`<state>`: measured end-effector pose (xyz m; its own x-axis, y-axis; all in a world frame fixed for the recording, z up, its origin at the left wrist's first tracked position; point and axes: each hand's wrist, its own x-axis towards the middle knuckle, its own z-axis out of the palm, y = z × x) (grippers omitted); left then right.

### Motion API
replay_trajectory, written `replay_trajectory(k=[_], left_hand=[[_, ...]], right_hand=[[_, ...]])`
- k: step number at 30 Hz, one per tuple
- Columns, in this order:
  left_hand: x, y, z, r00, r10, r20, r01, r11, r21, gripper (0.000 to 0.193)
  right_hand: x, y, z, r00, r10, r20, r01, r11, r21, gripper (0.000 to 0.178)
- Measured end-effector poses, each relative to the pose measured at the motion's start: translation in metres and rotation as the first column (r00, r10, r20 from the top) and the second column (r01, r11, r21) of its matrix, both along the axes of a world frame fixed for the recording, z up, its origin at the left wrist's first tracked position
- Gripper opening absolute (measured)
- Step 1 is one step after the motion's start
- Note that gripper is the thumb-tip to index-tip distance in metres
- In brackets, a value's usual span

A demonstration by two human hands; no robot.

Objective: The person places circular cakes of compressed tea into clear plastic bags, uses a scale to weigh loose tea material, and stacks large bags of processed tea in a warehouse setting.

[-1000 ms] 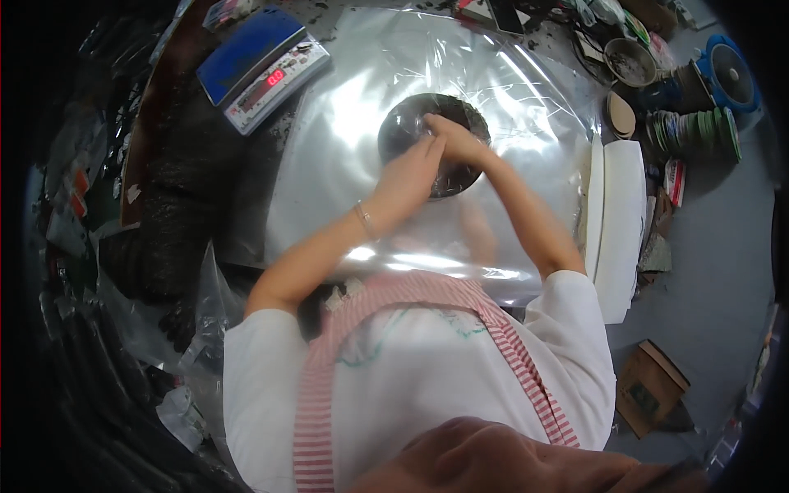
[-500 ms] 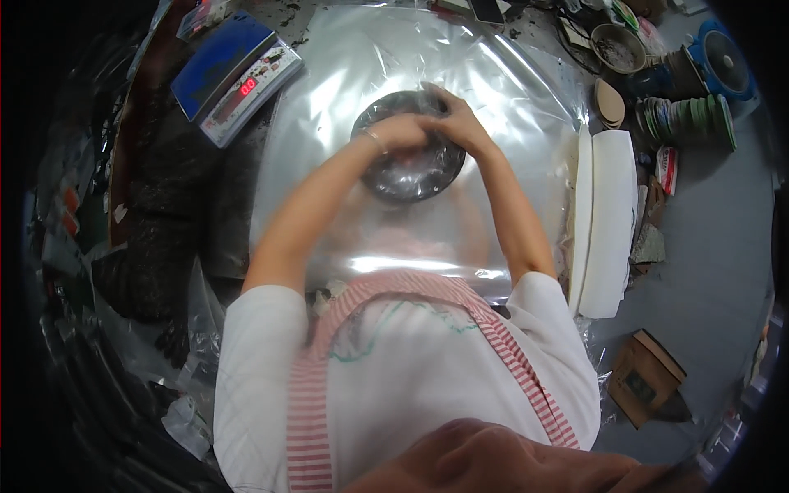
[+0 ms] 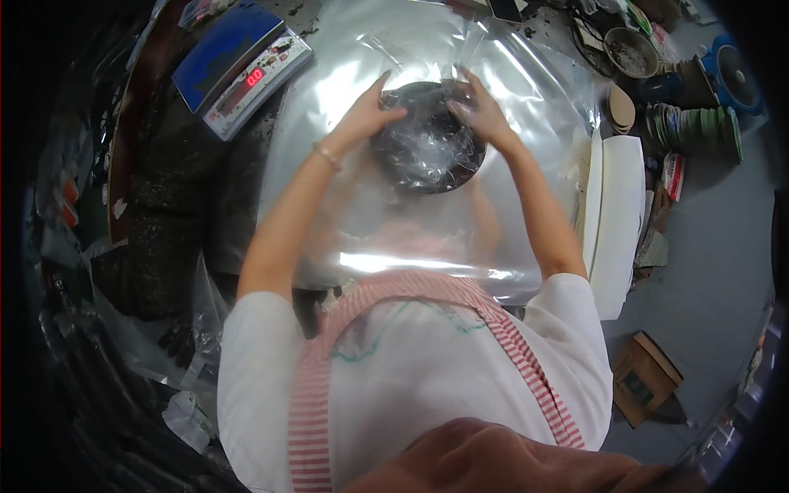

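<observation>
Left hand [image 3: 368, 115]: at the left upper rim of the dark disc, with thumb and forefinger spread apart.
Right hand [image 3: 488, 117]: curved at the right upper rim, with thumb and forefinger parted; impossible to make out any pinch on film there.
Dark round disc [image 3: 429, 168]: between both hands, reaching below them toward the body; streaked with crinkled, film-like glints on top.
Thin bracelet [image 3: 326, 156]: around the left wrist.
Clear plastic sheet [image 3: 316, 218]: spread flat on all sides of the hands, shining with reflections.
Digital scale [image 3: 245, 70]: up and left of the left hand, blue on top, with red display lit.
Beige oval pieces [image 3: 620, 109]: right of the right hand, stacked beyond the sheet.
Metal bowl [image 3: 631, 53]: farther up and right, near a blue fan [image 3: 733, 76].
Long white sheets [image 3: 618, 226]: down and right of the right hand.
Red-striped apron [image 3: 311, 419]: below both hands, over a white short-sleeved shirt [image 3: 427, 353].
Brown cardboard box [image 3: 648, 378]: well apart from the right hand, far lower right.
</observation>
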<state>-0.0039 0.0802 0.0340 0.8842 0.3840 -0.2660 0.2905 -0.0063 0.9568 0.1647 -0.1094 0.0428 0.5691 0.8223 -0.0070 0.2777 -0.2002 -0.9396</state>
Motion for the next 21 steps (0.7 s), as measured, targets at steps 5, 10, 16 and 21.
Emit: replay_trajectory(k=[5,10,16,21], left_hand=[[0.025,-0.012,-0.019,0.96,-0.205,0.193,-0.026,0.617,0.786,0.071],[0.041,0.006,-0.002,0.962,-0.163,0.221,-0.041,0.708,0.705,0.08],[0.005,-0.039,0.03,0.803,-0.596,0.014,0.239,0.343,0.908,0.074],[-0.01,-0.046,0.019,0.86,-0.506,-0.067,0.334,0.458,0.824,0.047]], right_hand=[[0.024,0.019,-0.02,0.971,0.177,-0.159,-0.182,0.983,-0.013,0.054],[0.002,0.02,-0.013,0.638,0.136,0.758,-0.154,0.987,-0.047,0.049],[-0.007,0.019,-0.03,0.536,0.128,0.834,0.091,0.974,-0.208,0.074],[-0.016,0.017,-0.019,0.369,0.212,0.905,0.22,0.926,-0.306,0.07]])
